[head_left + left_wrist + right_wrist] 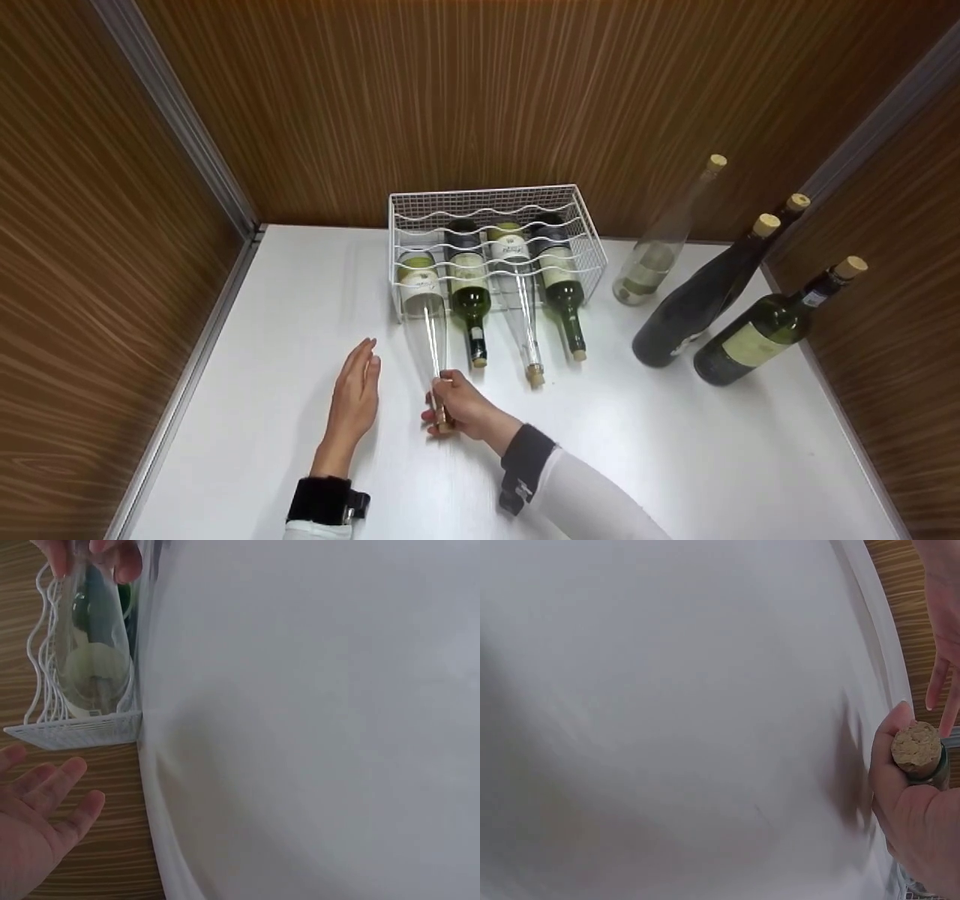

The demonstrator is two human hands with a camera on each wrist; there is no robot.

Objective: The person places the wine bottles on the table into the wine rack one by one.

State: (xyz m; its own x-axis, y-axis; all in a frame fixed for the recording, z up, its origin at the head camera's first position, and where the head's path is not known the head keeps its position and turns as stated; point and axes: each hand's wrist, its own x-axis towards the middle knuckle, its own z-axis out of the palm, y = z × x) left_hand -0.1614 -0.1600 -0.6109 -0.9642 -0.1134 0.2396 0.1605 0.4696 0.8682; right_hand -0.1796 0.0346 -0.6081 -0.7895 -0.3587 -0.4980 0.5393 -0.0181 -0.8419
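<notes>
Clear bottle (pixel 425 319), one, neck gripped by right hand (pixel 466 406); left hand (pixel 354 397) apart, fingers extended; slack grip, I'd judge, could knock it against neighbouring green bottle (pixel 470 298).

The right hand (pixel 466 407) grips a clear bottle (pixel 425 330) lying in the wire rack (pixel 484 190), near the back edge of the surface (pixel 255 360); four bottles (pixel 679 322) stand toward the right edge.

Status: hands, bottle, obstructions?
Right hand grips leftmost bottle by its neck; left hand empty. Bottle lies base-first in white rack. Nothing obviously in the way.
</notes>
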